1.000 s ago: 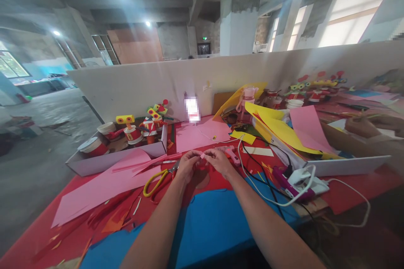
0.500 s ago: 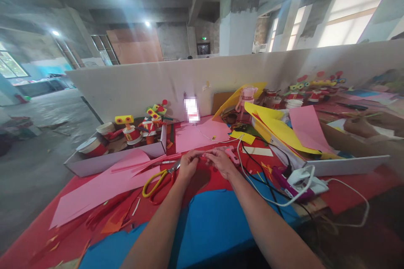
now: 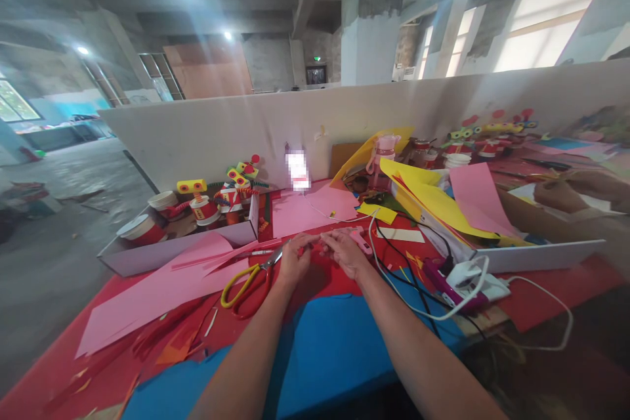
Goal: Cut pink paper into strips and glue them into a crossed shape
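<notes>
Blue sheet [image 3: 339,341] ends short of both half-curled hands [image 3: 296,258] [image 3: 344,253], hold unclear, red tabletop [image 3: 322,281] between.

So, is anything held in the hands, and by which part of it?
It cannot be told: between the left hand and right hand, any small piece is too unclear.

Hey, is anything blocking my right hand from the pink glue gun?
Nothing visible stands between your right hand and the pink glue gun; your hand partly hides it from this view. The white cable passes on the gun's far right side, not between them.
</notes>
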Demonstrator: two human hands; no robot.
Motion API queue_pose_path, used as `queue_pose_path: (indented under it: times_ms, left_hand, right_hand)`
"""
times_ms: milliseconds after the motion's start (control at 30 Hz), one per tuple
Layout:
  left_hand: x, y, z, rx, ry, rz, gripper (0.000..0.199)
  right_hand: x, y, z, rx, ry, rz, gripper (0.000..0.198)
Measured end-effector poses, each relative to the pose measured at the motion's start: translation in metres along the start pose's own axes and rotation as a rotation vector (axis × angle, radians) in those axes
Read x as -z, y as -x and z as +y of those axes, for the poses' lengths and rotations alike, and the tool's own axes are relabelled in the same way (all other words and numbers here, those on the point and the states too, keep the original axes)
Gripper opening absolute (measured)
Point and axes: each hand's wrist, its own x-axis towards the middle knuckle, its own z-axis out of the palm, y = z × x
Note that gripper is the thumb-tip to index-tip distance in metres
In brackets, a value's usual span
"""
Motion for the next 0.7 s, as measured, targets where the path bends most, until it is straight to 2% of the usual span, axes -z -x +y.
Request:
queue_pose_path:
  times_ms: [133, 267, 367, 500, 700]
  left_hand:
    - [-0.002, -0.001, -0.002, 0.204, 0.228, 0.057, 0.028]
    - [-0.003, -0.002, 0.002, 0.356, 0.433, 0.129, 0.026]
    - [-0.005, -0.002, 0.005, 0.376, 0.476, 0.1, 0.03]
    - [-0.007, -0.001, 0.006, 0.385, 0.418, 0.023, 0.032]
    - [-0.007, -0.001, 0.007, 0.379, 0.426, 0.068, 0.03]
  right_hand:
    - [-0.001, 0.001, -0.001, -0.002, 0.056, -0.018, 0.036]
    - [-0.006, 0.001, 0.0, 0.03, 0.043, 0.042, 0.038]
    - [-0.009, 0.002, 0.002, 0.064, 0.026, 0.061, 0.037]
    - [-0.009, 0.002, 0.006, 0.129, 0.039, 0.104, 0.037]
    - [-0.009, 0.0, 0.011, 0.113, 0.007, 0.126, 0.041]
